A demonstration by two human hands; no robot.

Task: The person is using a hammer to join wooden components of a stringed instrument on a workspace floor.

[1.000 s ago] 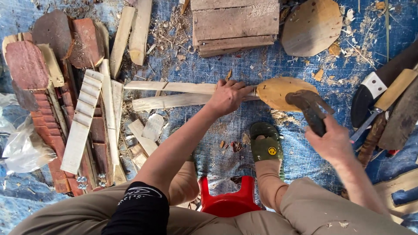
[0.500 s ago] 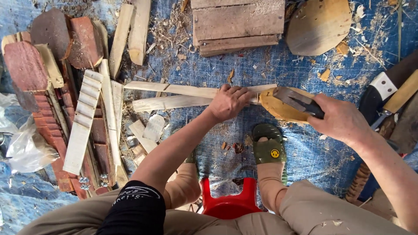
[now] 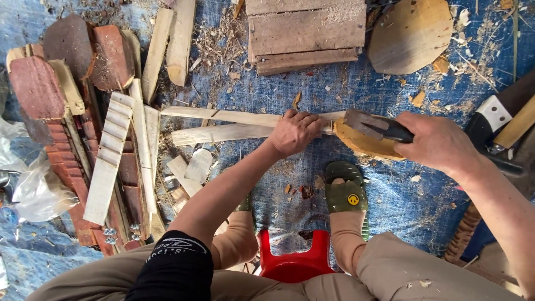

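Underfoot everywhere: blue tarp (image 3: 401, 212), littered with chips and shavings, serving as floor and catching the waste. Upper middle: slab of planks (image 3: 305, 34), lying flat, well apart from both hands. Upper right: round wooden disc (image 3: 411, 34), resting flat on the tarp. Far left: stack of red-brown boards (image 3: 34, 89) with pale slats (image 3: 108, 159) laid over them, seemingly stock kept within reach. Bottom centre: red stool (image 3: 292, 262) between the legs, giving a low seat close to the work. Just above: green sandal (image 3: 345, 192) planted near the block, probably for a steady stance.

Centre: long pale strips (image 3: 223, 125) lying across the tarp, far ends to the left, near ends resting on a small wood block (image 3: 365, 145), apparently raised there to give a firm base for cutting. Left hand (image 3: 295, 132) clenched over the strips just left of the block, fingers (image 3: 304, 118) wrapped across the top, likely pinning them against sliding. Right hand (image 3: 437, 144) clenched around the dark handle of a hatchet (image 3: 373, 125), head pointing left, over the block, at the strip ends; contact with the wood not clear. Strip ends thus between the two hands, just beside the left fingers and under the hatchet head.
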